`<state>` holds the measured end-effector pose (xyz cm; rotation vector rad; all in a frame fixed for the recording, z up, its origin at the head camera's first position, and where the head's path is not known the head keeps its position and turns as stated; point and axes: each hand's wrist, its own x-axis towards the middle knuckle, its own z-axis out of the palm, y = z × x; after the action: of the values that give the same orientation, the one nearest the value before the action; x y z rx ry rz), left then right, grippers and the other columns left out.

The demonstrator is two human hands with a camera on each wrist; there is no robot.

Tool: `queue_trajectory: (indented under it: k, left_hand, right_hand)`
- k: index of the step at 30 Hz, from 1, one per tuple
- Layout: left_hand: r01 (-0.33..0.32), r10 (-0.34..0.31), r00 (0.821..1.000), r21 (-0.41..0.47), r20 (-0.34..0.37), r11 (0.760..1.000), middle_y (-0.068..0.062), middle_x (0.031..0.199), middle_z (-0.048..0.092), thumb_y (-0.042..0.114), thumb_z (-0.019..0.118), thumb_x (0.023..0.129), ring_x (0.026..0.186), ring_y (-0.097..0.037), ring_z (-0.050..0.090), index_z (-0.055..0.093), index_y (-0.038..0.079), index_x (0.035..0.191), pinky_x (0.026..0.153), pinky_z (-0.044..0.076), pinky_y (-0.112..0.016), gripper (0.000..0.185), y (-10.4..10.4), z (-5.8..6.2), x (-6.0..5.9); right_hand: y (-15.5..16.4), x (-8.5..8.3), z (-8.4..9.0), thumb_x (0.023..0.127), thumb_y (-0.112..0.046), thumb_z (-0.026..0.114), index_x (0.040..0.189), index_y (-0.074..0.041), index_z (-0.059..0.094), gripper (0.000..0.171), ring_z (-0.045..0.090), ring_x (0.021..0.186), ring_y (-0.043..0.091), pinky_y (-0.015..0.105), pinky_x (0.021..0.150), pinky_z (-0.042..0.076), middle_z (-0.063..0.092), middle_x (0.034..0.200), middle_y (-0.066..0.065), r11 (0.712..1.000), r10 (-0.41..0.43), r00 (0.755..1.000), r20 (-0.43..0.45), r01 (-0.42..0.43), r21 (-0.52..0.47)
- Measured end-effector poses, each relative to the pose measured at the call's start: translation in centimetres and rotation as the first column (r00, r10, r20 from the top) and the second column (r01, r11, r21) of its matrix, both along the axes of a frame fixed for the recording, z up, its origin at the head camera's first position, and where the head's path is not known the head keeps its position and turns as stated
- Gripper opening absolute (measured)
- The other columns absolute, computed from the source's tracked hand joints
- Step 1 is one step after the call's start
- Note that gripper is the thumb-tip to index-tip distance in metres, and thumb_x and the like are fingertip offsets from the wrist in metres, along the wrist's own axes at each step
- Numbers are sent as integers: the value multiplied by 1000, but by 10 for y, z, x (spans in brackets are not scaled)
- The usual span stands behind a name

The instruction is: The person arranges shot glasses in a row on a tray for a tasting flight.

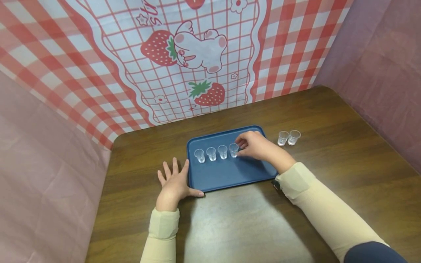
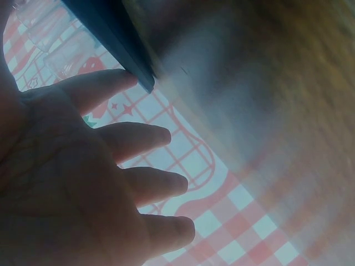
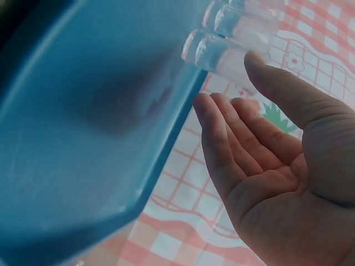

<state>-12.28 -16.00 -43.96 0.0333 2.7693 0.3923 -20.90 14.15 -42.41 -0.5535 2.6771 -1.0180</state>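
Note:
A blue tray [image 1: 223,175] bears several small clear plastic cups in a row, upright, from the leftmost cup [image 1: 199,156] to the rightmost cup [image 1: 234,150]. My right hand [image 1: 258,146] is beside that rightmost cup, thumb tip close to its side. In the right wrist view the right hand [image 3: 272,172] has its thumb and fingers spread apart, with nothing between them, and the thumb overlaps the nearest cup [image 3: 222,58]. At the tray's left edge my left hand [image 1: 174,184] lies with fingers spread, thumb near the front corner. The left wrist view shows its forefinger against the tray edge [image 2: 119,44].
Two more clear cups, a left one [image 1: 283,138] and a right one [image 1: 294,137], stand close together on the brown wooden table [image 1: 345,146], right of the tray. Behind the table hangs a red-and-white checked cloth [image 1: 286,47] with strawberry prints. Pinkish curtains [image 1: 42,175] flank both sides.

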Motion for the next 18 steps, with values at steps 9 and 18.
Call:
queue_trajectory:
  k: [9, 18]
  left_hand:
    - [-8, 8, 1000, -1, 6, 1000, -25, 166, -3, 62, 93, 59, 146, -53, -15, 21, 18, 164, 111, -10, -70, 135, 0, -1, 0]
    - [-5, 5, 1000, 13, -3, 1000, -25, 166, -2, 60, 93, 59, 146, -53, -15, 22, 17, 164, 110, -10, -70, 134, 0, -1, 0]
  right_hand:
    - [14, 6, 9, 86, -6, 82, 121, 8, 67, 40, 68, 104, 31, 43, 89, 55, 70, 113, 19, 999, -34, 999, -3, 34, -37]
    - [30, 11, 19, 87, -11, 82, 123, 7, 66, 43, 67, 106, 32, 45, 91, 54, 69, 117, 20, 996, -75, 996, -45, 73, -51]
